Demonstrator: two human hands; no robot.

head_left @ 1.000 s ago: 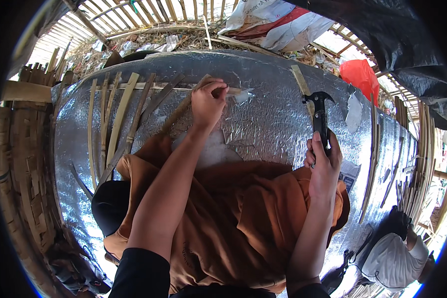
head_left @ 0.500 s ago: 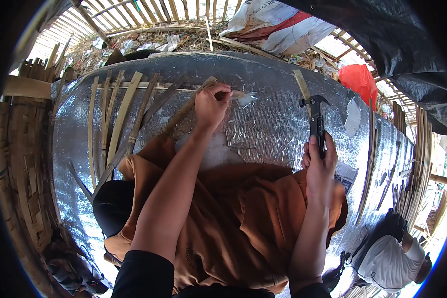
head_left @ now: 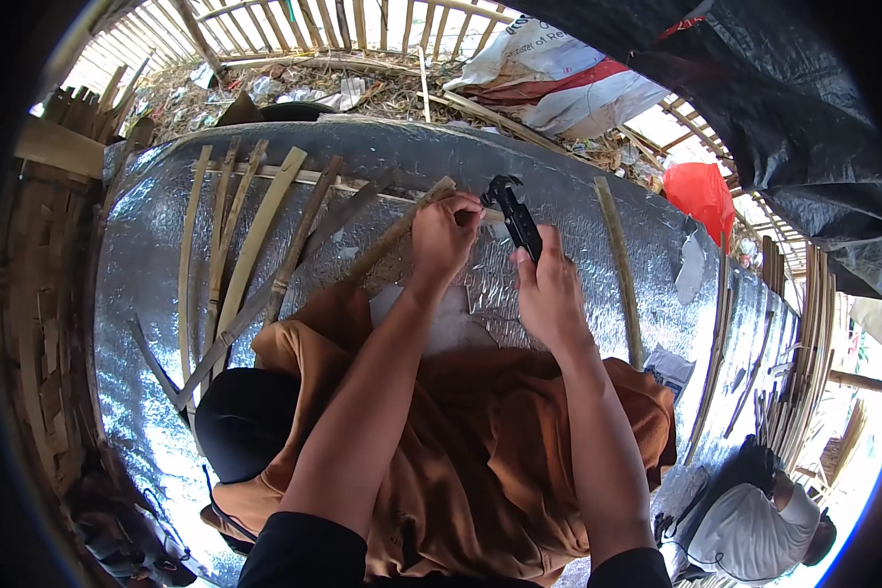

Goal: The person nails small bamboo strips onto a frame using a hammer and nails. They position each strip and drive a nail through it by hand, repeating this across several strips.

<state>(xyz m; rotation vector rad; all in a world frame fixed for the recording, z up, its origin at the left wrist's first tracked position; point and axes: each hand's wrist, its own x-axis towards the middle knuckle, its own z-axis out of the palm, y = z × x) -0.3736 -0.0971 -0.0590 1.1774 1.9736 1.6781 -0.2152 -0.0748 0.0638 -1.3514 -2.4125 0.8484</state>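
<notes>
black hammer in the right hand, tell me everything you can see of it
The hammer is black all over and looks like metal, with a curved, pointed claw on its head and a straight, thick handle. It slants up and to the left above the silver sheet. The right hand grips the handle's lower part, hiding its end. The head is close to the left hand's fingertips; whether they touch is unclear.

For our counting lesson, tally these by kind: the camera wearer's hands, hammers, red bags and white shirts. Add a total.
Hands: 2, left hand and right hand
Hammer: 1
Red bag: 1
White shirt: 1
Total: 5
</notes>
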